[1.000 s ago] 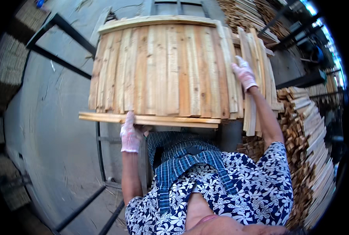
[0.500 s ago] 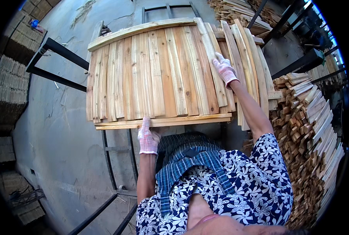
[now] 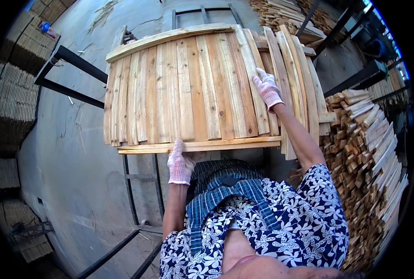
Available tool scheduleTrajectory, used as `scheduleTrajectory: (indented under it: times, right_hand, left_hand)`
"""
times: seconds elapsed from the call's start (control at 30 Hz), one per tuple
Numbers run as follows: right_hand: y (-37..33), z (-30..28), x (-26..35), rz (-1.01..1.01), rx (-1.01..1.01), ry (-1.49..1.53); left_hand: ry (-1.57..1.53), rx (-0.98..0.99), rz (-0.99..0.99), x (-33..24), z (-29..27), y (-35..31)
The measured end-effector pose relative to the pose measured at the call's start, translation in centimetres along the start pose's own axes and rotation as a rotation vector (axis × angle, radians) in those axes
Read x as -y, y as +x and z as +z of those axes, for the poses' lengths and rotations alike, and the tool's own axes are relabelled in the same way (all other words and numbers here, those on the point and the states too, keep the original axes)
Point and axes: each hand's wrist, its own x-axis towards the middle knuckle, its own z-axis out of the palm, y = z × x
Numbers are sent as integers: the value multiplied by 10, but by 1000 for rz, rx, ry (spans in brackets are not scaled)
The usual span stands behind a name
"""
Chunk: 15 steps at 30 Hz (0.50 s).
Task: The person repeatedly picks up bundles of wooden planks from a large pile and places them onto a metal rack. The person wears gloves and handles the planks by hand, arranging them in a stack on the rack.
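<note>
In a white and pink knitted glove, my left hand (image 3: 181,165) grips the near edge strip (image 3: 230,143) of a slatted wooden panel. Its thumb lies on top; the other fingers are largely hidden. My gloved right hand (image 3: 267,89) is closed over the side of a pale wooden slat (image 3: 250,76) toward the panel's right. Side-by-side slats (image 3: 197,88) in light and reddish wood run from the near strip to a thicker far strip (image 3: 169,39). Right of my right hand, several loose slats (image 3: 294,69) lie slightly fanned.
A black metal frame (image 3: 76,66) juts out left of the panel, with legs below it. Piled cut wood strips (image 3: 355,158) stand close on the right, and more wood (image 3: 281,16) lies at the far right. Bundled slat stacks (image 3: 14,97) line the left side above the grey floor (image 3: 76,176).
My right hand has come slightly nearer with the slat beside it. The near strip has shifted a little to the right with my left hand. The whole view has moved slightly.
</note>
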Motion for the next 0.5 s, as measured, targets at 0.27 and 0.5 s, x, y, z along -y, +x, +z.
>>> scheduleTrajectory:
  times: [0.27, 0.5]
  right_hand:
    - [-5, 18, -2, -135, -150, -110]
    - [-22, -2, 39, -195, -225, -518]
  left_hand:
    - [-15, 21, -14, 1, -19, 2]
    - [17, -116, 51, -6, -46, -51]
